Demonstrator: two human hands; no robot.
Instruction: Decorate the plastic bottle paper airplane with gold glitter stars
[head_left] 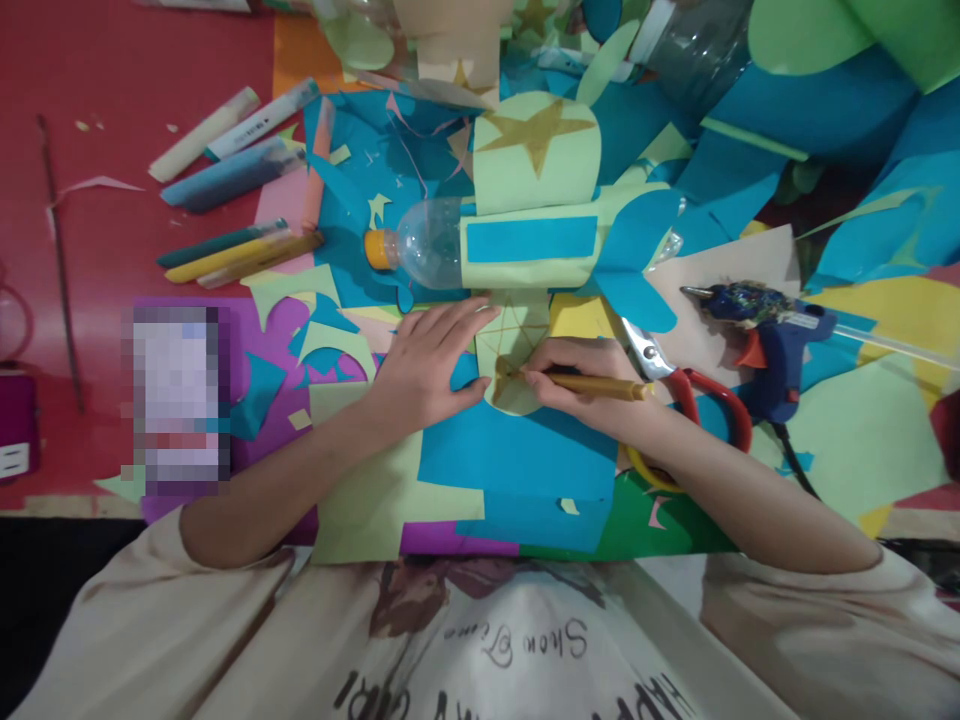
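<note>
My right hand (589,385) grips a golden-brown marker (600,386), its tip on a pale green paper piece (514,335). Outlined on that paper is a star, with brown colour filled in at its lower left point. My left hand (435,360) lies on the paper's left edge, fingers spread and thumb out. Just beyond the hands lies a clear plastic bottle (431,243) with an orange cap, wrapped in pale green paper with a blue strip (532,240). A rounded pale green flap (491,180) behind it bears a finished brown star (535,135).
Red-handled scissors (686,385) and a blue glue gun (780,340) lie to the right. Several markers (232,175) are at the left, above a blurred phone-like object (176,395). Paper scraps (337,345) and blue sheets (517,450) cover much of the table.
</note>
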